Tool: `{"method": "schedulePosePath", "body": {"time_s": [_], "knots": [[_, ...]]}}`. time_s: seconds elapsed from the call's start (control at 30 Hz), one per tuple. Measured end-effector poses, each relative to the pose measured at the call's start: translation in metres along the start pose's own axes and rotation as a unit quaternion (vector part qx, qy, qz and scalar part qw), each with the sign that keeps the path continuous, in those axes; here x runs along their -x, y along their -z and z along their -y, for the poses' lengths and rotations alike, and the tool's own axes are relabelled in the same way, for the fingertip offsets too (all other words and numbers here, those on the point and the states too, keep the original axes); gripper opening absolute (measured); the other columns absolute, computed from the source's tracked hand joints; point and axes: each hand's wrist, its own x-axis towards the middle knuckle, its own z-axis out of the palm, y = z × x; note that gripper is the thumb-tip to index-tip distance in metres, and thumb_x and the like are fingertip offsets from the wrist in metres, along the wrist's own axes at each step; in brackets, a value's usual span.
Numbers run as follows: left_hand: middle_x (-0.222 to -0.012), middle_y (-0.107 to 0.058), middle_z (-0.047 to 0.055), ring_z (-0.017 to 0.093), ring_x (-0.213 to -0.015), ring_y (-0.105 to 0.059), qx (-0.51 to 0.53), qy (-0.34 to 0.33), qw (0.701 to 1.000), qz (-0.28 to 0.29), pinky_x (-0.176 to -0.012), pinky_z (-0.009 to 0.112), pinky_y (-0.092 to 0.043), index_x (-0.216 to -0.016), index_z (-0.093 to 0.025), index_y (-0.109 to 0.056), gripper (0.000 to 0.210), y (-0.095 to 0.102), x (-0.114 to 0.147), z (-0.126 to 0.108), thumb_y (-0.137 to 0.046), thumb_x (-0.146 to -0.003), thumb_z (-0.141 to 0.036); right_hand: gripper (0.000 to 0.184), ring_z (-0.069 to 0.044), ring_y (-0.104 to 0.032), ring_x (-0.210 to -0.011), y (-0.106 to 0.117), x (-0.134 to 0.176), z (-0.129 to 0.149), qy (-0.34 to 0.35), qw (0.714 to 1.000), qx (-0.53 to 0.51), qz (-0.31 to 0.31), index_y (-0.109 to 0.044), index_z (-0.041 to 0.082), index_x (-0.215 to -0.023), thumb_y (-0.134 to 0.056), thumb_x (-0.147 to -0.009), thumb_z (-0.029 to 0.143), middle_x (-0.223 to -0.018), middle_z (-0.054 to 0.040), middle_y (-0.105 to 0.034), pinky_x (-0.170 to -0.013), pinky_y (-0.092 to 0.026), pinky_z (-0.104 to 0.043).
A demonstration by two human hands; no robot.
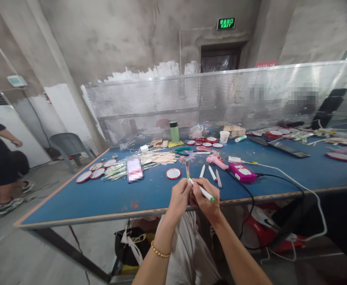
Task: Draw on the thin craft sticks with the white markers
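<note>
My left hand (180,194) is closed on a flat wooden craft stick (187,168) that points away from me and shows reddish and green colour. A white marker (203,190) with a green end is gripped in my right hand (206,196), its tip touching or very near the stick's lower part. Both hands meet at the table's front edge. Just beyond them lie a white marker (202,171), a red-tipped marker (213,173) and a grey marker (219,178). Left of the stick rests a round red-rimmed disc (173,173).
On the blue table (87,202) are a pink glue gun (217,161), a magenta box (243,173) with cables, loose craft sticks (164,158), a green bottle (174,132) and a paper cup (224,137). A perforated metal screen (161,103) backs it. A person (1,158) stands at left.
</note>
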Motion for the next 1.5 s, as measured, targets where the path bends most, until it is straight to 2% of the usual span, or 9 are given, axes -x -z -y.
{"method": "schedulePosePath", "body": {"time_s": [0.13, 0.4, 0.83, 0.97, 1.33, 1.5], "knots": [[-0.05, -0.052, -0.005, 0.011, -0.04, -0.05, 0.023, 0.013, 1.0, 0.014, -0.04, 0.022, -0.039, -0.071, -0.02, -0.048, 0.04, -0.001, 0.0005, -0.0015, -0.058, -0.079, -0.058, 0.016, -0.013, -0.064, -0.057, -0.0012, 0.0017, -0.0028, -0.018, 0.999, 0.018, -0.027, -0.064, 0.02, -0.082, -0.051, -0.091, 0.019, -0.068, -0.0006, -0.067, -0.057, -0.052, -0.023], [-0.049, -0.051, -0.006, 0.011, -0.039, -0.049, 0.02, 0.011, 1.0, 0.008, -0.038, 0.022, -0.038, -0.071, -0.02, -0.048, 0.042, -0.0014, 0.0, -0.0004, -0.058, -0.078, -0.059, 0.015, -0.013, -0.065, -0.06, 0.0, 0.0004, -0.0007, -0.017, 1.0, -0.008, -0.007, -0.065, 0.02, -0.086, -0.052, -0.091, 0.02, -0.072, -0.0013, -0.069, -0.06, -0.053, -0.024], [-0.05, -0.052, -0.006, 0.011, -0.039, -0.05, 0.024, 0.014, 1.0, 0.008, -0.038, 0.022, -0.039, -0.071, -0.02, -0.048, 0.041, -0.0018, 0.0003, -0.0007, -0.059, -0.078, -0.058, 0.016, -0.012, -0.064, -0.056, 0.0004, 0.001, -0.0025, -0.002, 1.0, 0.01, -0.012, -0.063, 0.019, -0.079, -0.052, -0.09, 0.016, -0.067, -0.0003, -0.067, -0.057, -0.052, -0.022], [-0.049, -0.052, -0.006, 0.011, -0.039, -0.051, 0.031, 0.018, 0.999, 0.012, -0.038, 0.022, -0.04, -0.073, -0.019, -0.049, 0.04, -0.0017, 0.0006, -0.0001, -0.058, -0.078, -0.058, 0.015, -0.013, -0.065, -0.058, 0.0011, 0.0015, -0.0025, -0.003, 1.0, 0.009, -0.023, -0.064, 0.019, -0.081, -0.052, -0.09, 0.017, -0.069, -0.0008, -0.068, -0.058, -0.052, -0.023], [-0.048, -0.052, -0.006, 0.011, -0.039, -0.051, 0.001, 0.013, 1.0, 0.007, -0.038, 0.021, -0.039, -0.071, -0.02, -0.047, 0.038, -0.0031, 0.0005, -0.0009, -0.055, -0.08, -0.056, 0.015, -0.013, -0.066, -0.062, 0.0012, -0.0008, -0.0023, -0.022, 1.0, -0.016, 0.002, -0.065, 0.02, -0.084, -0.052, -0.091, 0.019, -0.073, -0.001, -0.07, -0.06, -0.054, -0.023], [-0.047, -0.051, -0.006, 0.011, -0.038, -0.051, -0.006, 0.015, 1.0, 0.003, -0.038, 0.021, -0.039, -0.068, -0.021, -0.044, 0.038, -0.0023, -0.0001, 0.0001, -0.055, -0.08, -0.055, 0.016, -0.011, -0.062, -0.054, 0.0026, -0.0009, -0.0019, -0.021, 1.0, -0.005, 0.004, -0.064, 0.02, -0.079, -0.052, -0.089, 0.017, -0.066, 0.0012, -0.067, -0.055, -0.051, -0.022]]}}
